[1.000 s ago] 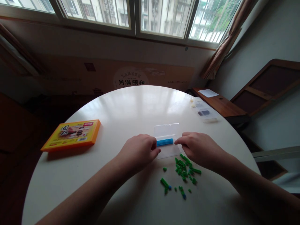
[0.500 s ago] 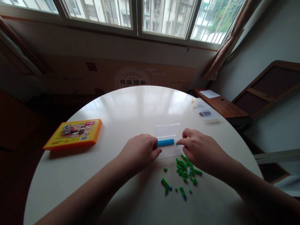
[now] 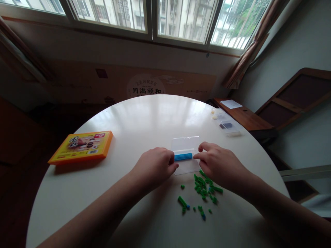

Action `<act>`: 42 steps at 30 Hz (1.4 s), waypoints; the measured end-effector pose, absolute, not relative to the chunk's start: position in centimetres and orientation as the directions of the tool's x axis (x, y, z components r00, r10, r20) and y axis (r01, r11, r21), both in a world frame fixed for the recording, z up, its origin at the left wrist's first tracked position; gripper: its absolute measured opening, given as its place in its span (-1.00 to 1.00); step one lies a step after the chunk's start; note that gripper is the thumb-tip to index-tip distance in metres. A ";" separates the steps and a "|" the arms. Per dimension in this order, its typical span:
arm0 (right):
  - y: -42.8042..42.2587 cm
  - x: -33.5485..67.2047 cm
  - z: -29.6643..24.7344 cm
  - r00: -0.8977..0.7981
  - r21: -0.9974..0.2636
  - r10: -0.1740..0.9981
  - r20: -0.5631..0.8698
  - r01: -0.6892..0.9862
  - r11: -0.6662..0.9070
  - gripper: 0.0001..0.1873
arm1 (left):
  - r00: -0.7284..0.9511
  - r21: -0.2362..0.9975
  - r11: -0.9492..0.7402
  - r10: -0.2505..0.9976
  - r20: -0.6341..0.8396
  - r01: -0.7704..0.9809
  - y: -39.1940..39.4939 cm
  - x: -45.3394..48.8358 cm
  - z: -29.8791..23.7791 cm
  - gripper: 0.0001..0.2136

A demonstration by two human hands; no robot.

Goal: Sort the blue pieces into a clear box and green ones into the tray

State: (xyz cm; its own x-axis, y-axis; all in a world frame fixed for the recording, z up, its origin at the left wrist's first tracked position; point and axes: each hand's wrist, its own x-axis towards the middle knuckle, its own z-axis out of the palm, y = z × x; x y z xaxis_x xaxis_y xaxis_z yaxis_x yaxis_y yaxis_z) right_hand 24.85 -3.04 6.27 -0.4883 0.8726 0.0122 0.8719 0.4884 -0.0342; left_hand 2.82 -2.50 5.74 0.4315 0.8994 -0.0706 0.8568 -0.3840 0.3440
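A row of small blue building bricks (image 3: 183, 157) lies across a clear plastic case (image 3: 185, 142) opened flat on the white table. My left hand (image 3: 156, 166) is closed with curled fingers around the row's left end, hiding that end. At the opposite end, my right hand (image 3: 219, 161) has its index fingertip against the blue row, other fingers bent and apart. Any small piece under that fingertip is hidden. In front of the case lies a loose pile of green bricks (image 3: 201, 186), with a few blue bits among them.
A yellow and orange board-game box (image 3: 82, 146) sits on the left of the round white table (image 3: 134, 120). Clear plastic packaging (image 3: 229, 126) with dark and yellowish bits lies near the right edge. Behind it stands a wooden desk (image 3: 249, 115) with a paper sheet.
My right index fingertip has moved slightly left to the end of the blue row. The small blue piece seen at that fingertip is now hidden. My left hand stays put.
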 end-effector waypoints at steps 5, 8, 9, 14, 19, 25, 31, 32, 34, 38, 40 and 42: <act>-3.0 24.8 6.4 -0.475 -0.048 0.880 0.022 0.878 0.475 -0.69 | 0.434 0.353 -0.388 0.899 -0.057 0.851 -2.4 2.8 5.6 -0.77; -3.0 24.9 6.5 -0.466 -0.057 0.883 0.048 0.882 0.469 -0.68 | 0.436 0.366 -0.388 0.898 -0.055 0.846 -2.4 2.8 5.6 -0.77; -3.0 24.9 6.5 -0.463 -0.057 0.885 0.055 0.883 0.465 -0.67 | 0.438 0.370 -0.389 0.897 -0.054 0.843 -2.5 2.8 5.6 -0.77; -2.9 25.0 6.4 -0.468 -0.048 0.883 0.035 0.882 0.469 -0.67 | 0.436 0.361 -0.388 0.898 -0.057 0.848 -2.5 2.8 5.6 -0.77; -2.8 24.9 6.3 -0.475 -0.039 0.880 0.016 0.879 0.475 -0.67 | 0.432 0.356 -0.385 0.900 -0.059 0.852 -2.5 2.8 5.6 -0.77; -2.8 25.0 6.3 -0.479 -0.045 0.878 0.018 0.877 0.479 -0.68 | 0.437 0.354 -0.391 0.898 -0.055 0.849 -2.5 2.8 5.7 -0.77; -2.8 25.0 6.1 -0.487 -0.053 0.873 0.039 0.871 0.488 -0.68 | 0.437 0.354 -0.390 0.898 -0.059 0.850 -2.5 2.8 5.7 -0.77; -2.7 25.1 6.1 -0.486 -0.059 0.873 0.041 0.871 0.488 -0.68 | 0.438 0.358 -0.390 0.897 -0.059 0.848 -2.5 2.8 5.7 -0.76; -2.7 25.2 6.1 -0.479 -0.069 0.877 0.043 0.874 0.481 -0.68 | 0.438 0.364 -0.389 0.897 -0.059 0.846 -2.5 2.8 5.7 -0.76; -2.7 25.1 6.1 -0.469 -0.068 0.882 0.034 0.880 0.471 -0.67 | 0.436 0.358 -0.388 0.898 -0.064 0.850 -2.5 2.8 5.7 -0.76; -2.6 25.1 6.1 -0.476 -0.070 0.879 0.028 0.876 0.477 -0.67 | 0.434 0.355 -0.385 0.899 -0.065 0.852 -2.5 2.8 5.7 -0.76; -2.6 25.1 6.1 -0.481 -0.075 0.877 0.025 0.873 0.481 -0.67 | 0.431 0.358 -0.384 0.900 -0.061 0.851 -2.5 2.8 5.7 -0.76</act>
State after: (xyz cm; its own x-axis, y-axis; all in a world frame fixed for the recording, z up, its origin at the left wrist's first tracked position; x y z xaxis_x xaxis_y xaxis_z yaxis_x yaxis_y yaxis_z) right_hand 25.05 -2.63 6.12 -0.4808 0.8765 0.0246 0.8734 0.4812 -0.0745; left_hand 2.80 -2.49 5.67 0.4312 0.9002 -0.0610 0.8514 -0.3836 0.3577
